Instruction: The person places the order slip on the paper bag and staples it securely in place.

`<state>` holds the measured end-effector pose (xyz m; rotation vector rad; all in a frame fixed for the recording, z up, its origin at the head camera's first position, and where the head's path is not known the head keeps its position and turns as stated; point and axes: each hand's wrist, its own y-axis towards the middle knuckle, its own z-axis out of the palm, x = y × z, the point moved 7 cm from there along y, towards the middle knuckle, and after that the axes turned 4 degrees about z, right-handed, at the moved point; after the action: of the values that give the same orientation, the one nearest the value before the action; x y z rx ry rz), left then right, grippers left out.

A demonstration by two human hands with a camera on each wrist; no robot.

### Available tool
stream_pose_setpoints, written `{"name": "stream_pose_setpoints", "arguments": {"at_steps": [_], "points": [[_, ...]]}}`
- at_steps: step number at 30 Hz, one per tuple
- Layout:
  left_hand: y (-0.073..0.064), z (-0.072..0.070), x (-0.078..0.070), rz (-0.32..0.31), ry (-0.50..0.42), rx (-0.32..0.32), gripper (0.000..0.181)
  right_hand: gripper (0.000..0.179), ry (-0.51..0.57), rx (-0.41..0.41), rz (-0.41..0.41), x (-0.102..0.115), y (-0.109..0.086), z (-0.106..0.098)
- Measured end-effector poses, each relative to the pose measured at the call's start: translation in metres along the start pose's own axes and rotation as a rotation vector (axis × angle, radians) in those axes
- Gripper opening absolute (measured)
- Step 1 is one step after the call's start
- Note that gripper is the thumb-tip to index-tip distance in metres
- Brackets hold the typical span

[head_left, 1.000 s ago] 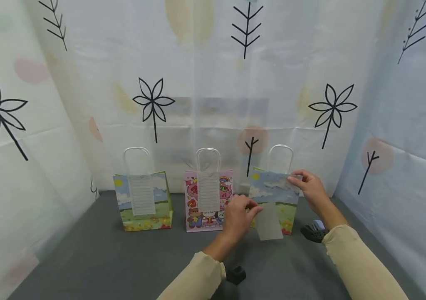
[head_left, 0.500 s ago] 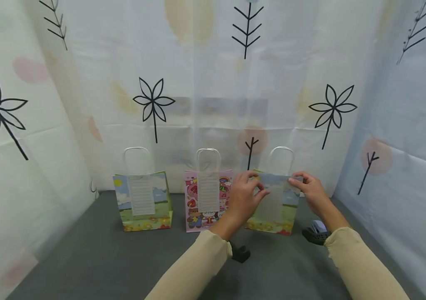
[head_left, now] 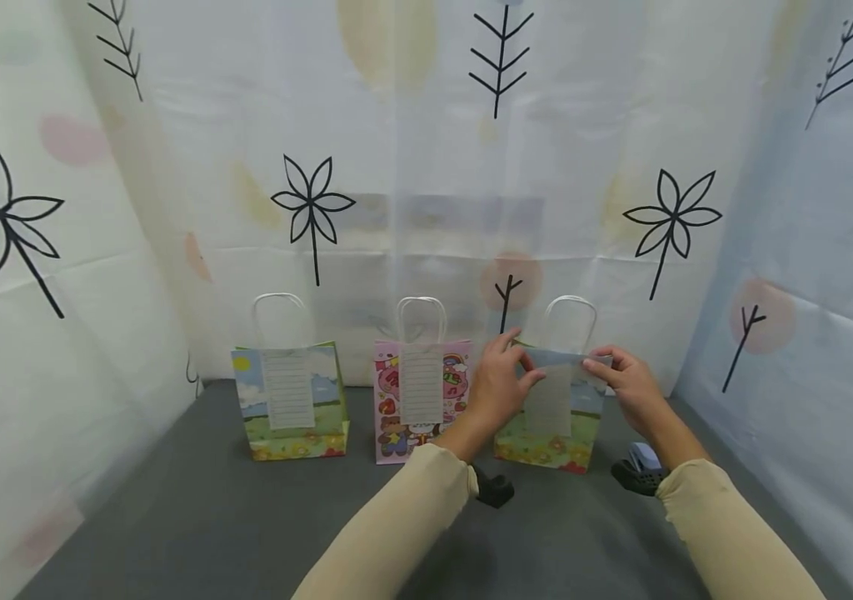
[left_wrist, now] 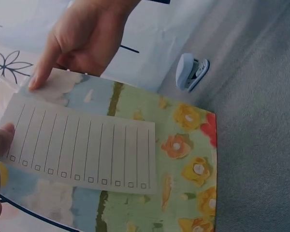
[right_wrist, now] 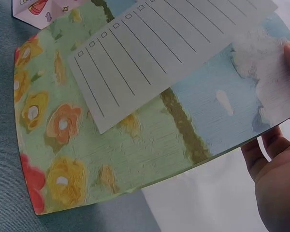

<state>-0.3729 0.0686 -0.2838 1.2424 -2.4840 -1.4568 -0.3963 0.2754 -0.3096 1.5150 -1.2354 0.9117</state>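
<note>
At the right of the head view stands a paper gift bag (head_left: 582, 429) with a painted sky, meadow and flowers. My left hand (head_left: 497, 382) pinches the upper end of a white lined checklist sheet (left_wrist: 82, 145) at the bag's top edge. The sheet lies over the front of the bag, its lower end hanging loose. My right hand (head_left: 631, 385) grips the bag's top right corner, thumb in front and fingers behind. The fingers of my left hand are partly hidden in its wrist view.
A light-blue stapler (left_wrist: 191, 72) sits on the dark table (head_left: 194, 517), right of the bag. Leftward stand a pink cartoon bag (head_left: 389, 446) and another meadow bag (head_left: 329, 417), each with a checklist sheet at its front. A printed curtain (head_left: 426, 167) hangs behind.
My left hand has risen from low in front of the right bag to its top edge, bringing the sheet flat against the front. My right hand stays at the corner.
</note>
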Motion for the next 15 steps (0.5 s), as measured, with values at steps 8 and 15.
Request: {"name": "stream_pose_setpoints", "arguments": {"at_steps": [8,15], "points": [[0.01,0.002,-0.004,0.033,0.092,0.033,0.024,0.006,0.024,0.003,0.0,0.004,-0.002,0.002],[0.015,-0.001,-0.008,0.04,0.2,-0.016,0.024,0.028,-0.122,-0.068,-0.056,0.011,-0.006,0.005]]}}
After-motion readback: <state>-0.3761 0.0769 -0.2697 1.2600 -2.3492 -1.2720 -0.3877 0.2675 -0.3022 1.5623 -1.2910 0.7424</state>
